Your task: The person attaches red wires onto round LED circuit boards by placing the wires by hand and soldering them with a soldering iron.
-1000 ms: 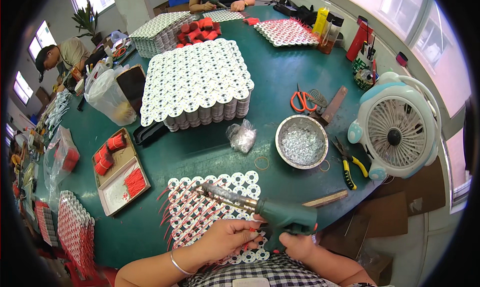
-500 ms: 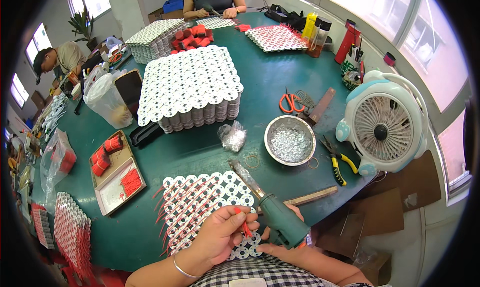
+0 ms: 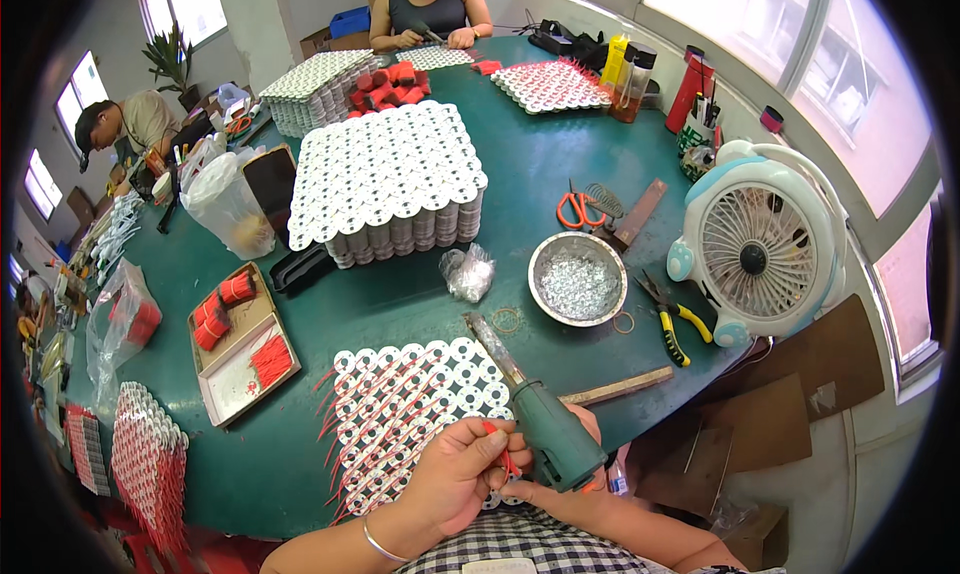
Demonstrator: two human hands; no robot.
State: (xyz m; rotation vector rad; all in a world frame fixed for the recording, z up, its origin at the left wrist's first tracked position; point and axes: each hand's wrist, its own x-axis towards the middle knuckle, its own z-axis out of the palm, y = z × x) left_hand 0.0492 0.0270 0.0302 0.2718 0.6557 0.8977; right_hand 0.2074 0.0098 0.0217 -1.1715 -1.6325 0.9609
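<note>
My left hand (image 3: 455,477) pinches a small bunch of short red wires (image 3: 509,456) between thumb and fingers. Close beside it, my right hand (image 3: 570,506) is wrapped round the green handle of a soldering gun (image 3: 556,436); the handle hides some of its fingers. The gun's long metal barrel points away toward a metal bowl. Its right-hand thumb lies near the left fingertips. Under my left hand lies a sheet of joined white round discs (image 3: 468,374) with dark centres. Red wires run slantwise across its left part, their ends sticking out past the left edge.
A bowl of silvery bits (image 3: 578,280), pliers (image 3: 678,319), orange-handled scissors (image 3: 580,208) and a fan (image 3: 752,259) stand right. Behind are a tall stack of disc sheets (image 3: 390,174) and a plastic bag (image 3: 467,273). A box of red wires (image 3: 240,346) lies left. A co-worker (image 3: 430,14) sits opposite.
My two hands have come closer together, the left fingers and wires now nearer the right thumb. The soldering gun has shifted slightly. The whole view has moved a little.
</note>
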